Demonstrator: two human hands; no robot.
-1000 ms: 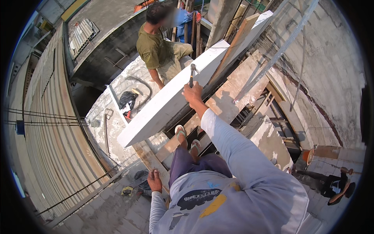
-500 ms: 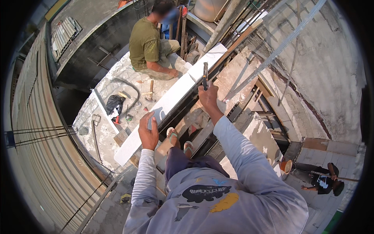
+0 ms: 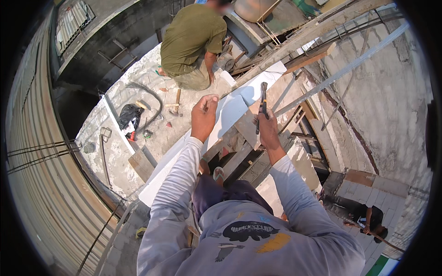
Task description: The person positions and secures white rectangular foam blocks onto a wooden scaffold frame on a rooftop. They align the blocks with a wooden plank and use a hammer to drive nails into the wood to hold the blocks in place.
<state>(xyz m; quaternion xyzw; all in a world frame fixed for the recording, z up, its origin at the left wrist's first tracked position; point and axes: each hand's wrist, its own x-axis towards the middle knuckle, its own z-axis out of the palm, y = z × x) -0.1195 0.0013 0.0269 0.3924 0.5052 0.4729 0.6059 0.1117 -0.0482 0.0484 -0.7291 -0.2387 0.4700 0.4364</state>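
Observation:
My right hand (image 3: pixel 268 129) grips pincers (image 3: pixel 263 103) with dark handles marked yellow, their metal jaws pointing up and away from me. Those pincers are over the far part of a long white panel (image 3: pixel 226 115), which runs from the lower left to the upper right. My left hand (image 3: pixel 204 118) is raised over the panel's left edge, its fingers curled in toward the thumb. Whatever may be between those fingertips is too small to make out. A thin dark line crosses the panel's far end.
A co-worker in an olive shirt (image 3: pixel 191 41) crouches beyond the panel. On the rough slab lie a hammer (image 3: pixel 177 102), a black bag (image 3: pixel 130 116) and a dark cable bundle (image 3: pixel 159 103). Gaps between planks open near my sandalled foot (image 3: pixel 218 174). Another person (image 3: pixel 368 216) is at the lower right.
My left hand has lifted off the panel and moved right and farther away, its fingers curling. The pincers have shifted right. The co-worker has leaned right and turned away.

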